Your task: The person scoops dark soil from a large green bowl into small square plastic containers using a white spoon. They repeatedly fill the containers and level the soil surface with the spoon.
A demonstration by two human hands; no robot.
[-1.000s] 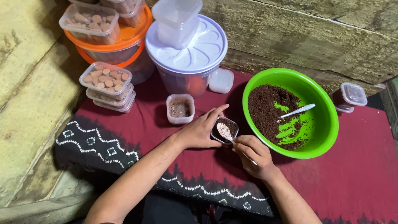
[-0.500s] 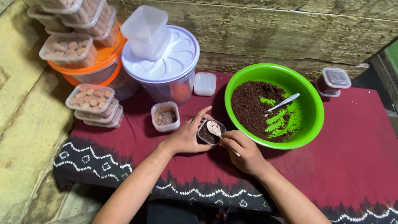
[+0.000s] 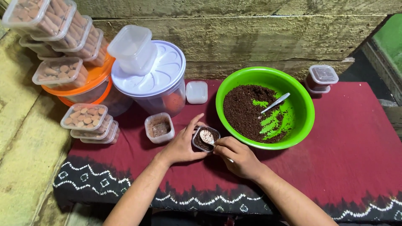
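L hand (image 3: 181,147) wraps small clear cup (image 3: 205,139), fingers curled round its 9 o'clock side, thumb up along the rim. Cup sits on the surface, just off the 7 o'clock edge of green bowl (image 3: 301,100), partly filled w/ dark brown crumbs. R hand (image 3: 238,155) at the cup's 4 o'clock, fingers pinched narrow on handle of small spoon (image 3: 207,135); spoon head lies over the cup, pale w/ crumb specks.

Green bowl holds a heap of dark crumbs (image 3: 245,113) on its 9 o'clock half, bare green at 3 o'clock. Second spoon (image 3: 275,102) rests inside, handle pointing to 2 o'clock.

Surface covered by red cloth (image 3: 356,150) w/ black-and-white patterned border along the near edge.

Another small cup (image 3: 159,127) at 9 o'clock of L hand, a little dark stuff in bottom, apart from the fingers. Loose square lid (image 3: 196,92) at 12 o'clock of held cup. Big round tub w/ white lid (image 3: 161,79) behind it, empty clear boxes (image 3: 133,49) stacked on top. Orange-rimmed tub (image 3: 90,90) at its 9 o'clock. Lidded boxes of brown round pieces (image 3: 86,118) stacked at far 9 o'clock, more up at 10–11. Closed small cups (image 3: 322,77) at 2 o'clock of bowl. Rough wood wall (image 3: 259,37) behind.
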